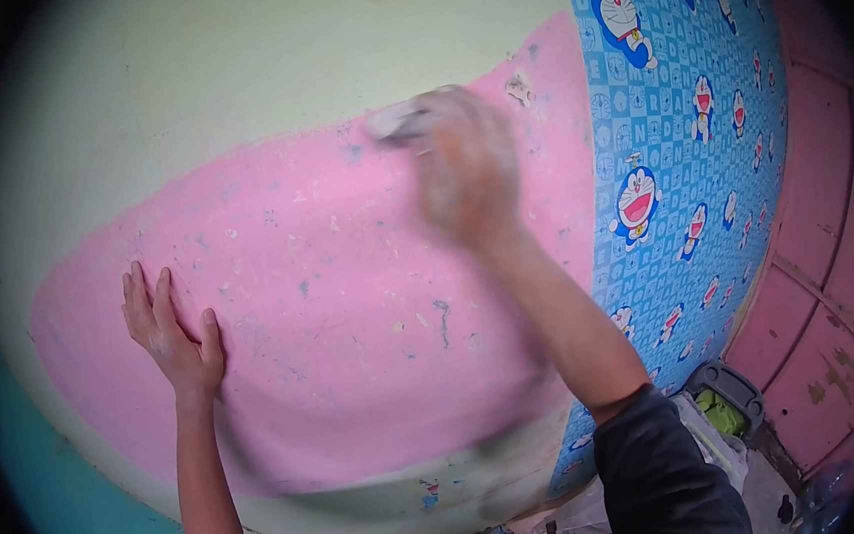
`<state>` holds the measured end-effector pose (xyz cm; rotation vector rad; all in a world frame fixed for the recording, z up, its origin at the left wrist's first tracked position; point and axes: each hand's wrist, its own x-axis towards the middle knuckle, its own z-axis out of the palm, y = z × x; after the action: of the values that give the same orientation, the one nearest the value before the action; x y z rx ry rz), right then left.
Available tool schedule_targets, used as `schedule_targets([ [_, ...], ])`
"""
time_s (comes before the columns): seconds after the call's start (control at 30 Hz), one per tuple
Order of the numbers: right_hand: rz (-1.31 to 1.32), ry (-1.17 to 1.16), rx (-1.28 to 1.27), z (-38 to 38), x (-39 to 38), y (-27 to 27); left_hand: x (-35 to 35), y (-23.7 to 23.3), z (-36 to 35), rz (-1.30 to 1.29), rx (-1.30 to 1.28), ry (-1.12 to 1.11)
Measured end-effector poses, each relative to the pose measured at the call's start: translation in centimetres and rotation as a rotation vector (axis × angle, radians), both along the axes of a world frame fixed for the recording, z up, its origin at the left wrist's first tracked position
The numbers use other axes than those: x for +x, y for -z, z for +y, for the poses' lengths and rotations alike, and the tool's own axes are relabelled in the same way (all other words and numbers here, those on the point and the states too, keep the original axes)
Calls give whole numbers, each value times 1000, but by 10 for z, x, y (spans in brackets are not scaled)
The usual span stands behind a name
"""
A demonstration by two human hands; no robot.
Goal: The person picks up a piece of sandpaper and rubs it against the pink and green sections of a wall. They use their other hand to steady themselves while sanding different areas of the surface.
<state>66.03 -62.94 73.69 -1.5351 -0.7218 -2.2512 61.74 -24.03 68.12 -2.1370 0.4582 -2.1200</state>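
My left hand [172, 335] lies against the pink patch [343, 344] of the wall, its fingers apart and holding nothing. Higher up and to the right, my right hand [469, 168] is smeared by motion and dusted with white. Its fingers are closed round a grey-white piece [398, 125], held at the upper edge of the pink area. The blur hides what kind of thing that piece is. Chips and grey spots mark the pink surface, with a larger flaked spot [519, 89] right of my right hand.
Pale green wall [279, 48] surrounds the pink patch above. Blue cartoon wallpaper [663, 138] covers the right side, beside a pink panelled surface [824, 336]. At lower right stand a dark grey container [732, 380] with something green in it and plastic sheeting [698, 426].
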Motion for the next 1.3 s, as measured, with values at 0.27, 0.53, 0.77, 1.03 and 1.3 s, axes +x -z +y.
schedule_targets([
  [0.27,-5,55,159,-43,-7,-4,-23,4,20,109,21,-49],
  [0.53,34,67,70,-20,-12,-7,-32,6,69,141,88,-87],
  [0.77,15,45,6,41,-9,-8,-34,8,138,132,125,-86],
  [1.03,57,24,55,81,-19,-8,-35,-2,232,58,167,-58],
  [1.3,115,71,263,88,-21,0,-25,22,282,-32,166,-51],
])
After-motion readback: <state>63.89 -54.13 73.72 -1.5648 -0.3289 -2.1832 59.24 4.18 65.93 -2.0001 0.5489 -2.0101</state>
